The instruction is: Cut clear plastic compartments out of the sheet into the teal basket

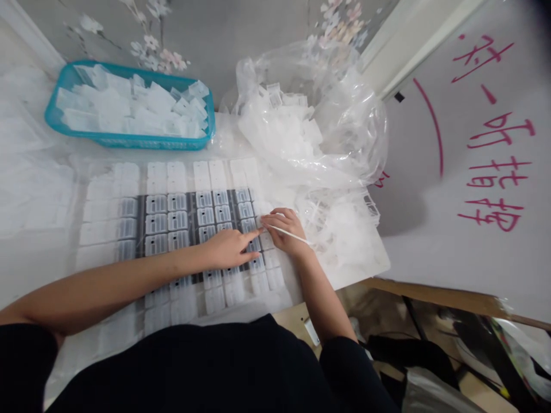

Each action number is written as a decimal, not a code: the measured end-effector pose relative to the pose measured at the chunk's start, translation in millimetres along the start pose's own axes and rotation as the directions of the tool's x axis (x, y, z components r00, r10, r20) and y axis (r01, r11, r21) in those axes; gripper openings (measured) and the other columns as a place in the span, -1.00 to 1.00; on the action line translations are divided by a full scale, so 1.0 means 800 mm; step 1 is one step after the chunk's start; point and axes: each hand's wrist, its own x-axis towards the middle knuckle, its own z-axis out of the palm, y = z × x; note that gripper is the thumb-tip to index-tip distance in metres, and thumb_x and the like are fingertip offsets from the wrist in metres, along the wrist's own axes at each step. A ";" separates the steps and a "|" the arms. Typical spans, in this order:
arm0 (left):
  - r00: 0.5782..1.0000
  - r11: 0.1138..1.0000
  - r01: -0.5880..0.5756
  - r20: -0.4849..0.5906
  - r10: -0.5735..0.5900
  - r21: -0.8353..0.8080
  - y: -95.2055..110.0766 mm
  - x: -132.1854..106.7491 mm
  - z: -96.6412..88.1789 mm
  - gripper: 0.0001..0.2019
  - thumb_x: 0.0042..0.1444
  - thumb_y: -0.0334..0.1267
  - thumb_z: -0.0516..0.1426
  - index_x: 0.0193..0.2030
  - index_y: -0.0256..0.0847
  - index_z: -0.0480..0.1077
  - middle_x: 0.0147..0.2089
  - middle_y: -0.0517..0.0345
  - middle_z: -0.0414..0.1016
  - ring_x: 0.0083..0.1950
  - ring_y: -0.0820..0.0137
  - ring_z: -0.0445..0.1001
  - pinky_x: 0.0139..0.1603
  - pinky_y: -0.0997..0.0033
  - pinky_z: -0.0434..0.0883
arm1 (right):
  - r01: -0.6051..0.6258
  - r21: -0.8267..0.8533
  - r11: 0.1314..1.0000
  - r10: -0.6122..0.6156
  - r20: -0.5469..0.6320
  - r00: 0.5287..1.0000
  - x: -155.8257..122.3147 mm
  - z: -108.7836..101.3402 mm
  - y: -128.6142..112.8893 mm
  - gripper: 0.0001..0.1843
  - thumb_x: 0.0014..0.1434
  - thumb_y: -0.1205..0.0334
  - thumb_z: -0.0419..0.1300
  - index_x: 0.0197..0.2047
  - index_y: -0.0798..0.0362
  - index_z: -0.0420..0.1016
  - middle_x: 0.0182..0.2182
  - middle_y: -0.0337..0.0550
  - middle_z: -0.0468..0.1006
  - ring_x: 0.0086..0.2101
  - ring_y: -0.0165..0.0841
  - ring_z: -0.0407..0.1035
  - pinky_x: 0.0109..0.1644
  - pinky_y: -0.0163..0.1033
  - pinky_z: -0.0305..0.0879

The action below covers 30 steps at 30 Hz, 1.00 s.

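My left hand [230, 248] reaches over rows of small clear plastic boxes [155, 222], index finger and thumb stretched apart. Its index fingertip meets the fingertips of my right hand [284, 230]. A thin white strip [289, 233] runs from those right fingertips across the hand toward the wrist, and the fingers are closed at its end. Both hands are above the right-hand columns of boxes, where some boxes [245, 210] show through against a dark backing. My left hand and forearm hide part of the rows.
A blue basket [142, 140] full of translucent plastic pieces stands at the back left. Beside it sits an open clear bag [353, 123] of similar pieces. Loose white strips and pieces [340, 229] lie right of my hands. A whiteboard [451, 241] with red writing borders the table's right side.
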 end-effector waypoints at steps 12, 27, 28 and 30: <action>1.000 0.999 0.017 -0.012 -0.016 0.043 0.001 0.002 0.003 -0.30 0.30 0.09 -0.06 0.47 -0.21 -0.04 -0.37 0.05 0.53 -0.31 0.24 0.52 -0.31 0.36 0.31 | -0.098 0.115 0.988 0.114 -0.143 0.983 -0.017 0.019 0.002 -0.67 0.38 0.21 -0.02 0.05 -0.20 0.51 -0.14 -0.21 0.60 -0.18 -0.26 0.39 -0.06 -0.11 0.40; 0.994 0.995 -0.067 -0.086 0.061 -0.074 0.006 -0.002 -0.012 -0.48 0.33 -0.02 -0.04 0.36 -0.15 0.20 -0.48 0.21 0.50 -0.41 0.35 0.49 -0.34 0.45 0.25 | -0.220 0.279 0.935 0.325 -0.420 0.848 -0.010 -0.006 0.007 -0.77 0.30 0.07 0.14 -0.12 -0.08 0.59 -0.17 -0.11 0.63 -0.10 -0.19 0.47 0.06 0.01 0.38; 0.991 0.995 -0.086 -0.106 0.081 -0.043 0.007 -0.001 -0.012 -0.52 0.34 -0.05 -0.05 0.33 -0.12 0.25 -0.44 0.18 0.53 -0.37 0.35 0.51 -0.29 0.44 0.28 | -0.222 0.295 0.929 0.332 -0.408 0.850 -0.011 -0.004 0.008 -0.76 0.30 0.07 0.14 -0.12 -0.07 0.59 -0.16 -0.10 0.63 -0.09 -0.19 0.47 0.07 0.00 0.38; 0.985 0.993 -0.105 -0.134 0.112 0.061 0.008 0.004 -0.010 -0.58 0.35 -0.09 -0.08 0.24 -0.08 0.35 -0.35 0.11 0.57 -0.29 0.31 0.54 -0.21 0.40 0.32 | -0.233 0.335 0.913 0.361 -0.397 0.844 -0.011 -0.002 0.009 -0.75 0.30 0.05 0.14 -0.12 -0.05 0.59 -0.14 -0.09 0.63 -0.06 -0.20 0.48 0.08 -0.02 0.38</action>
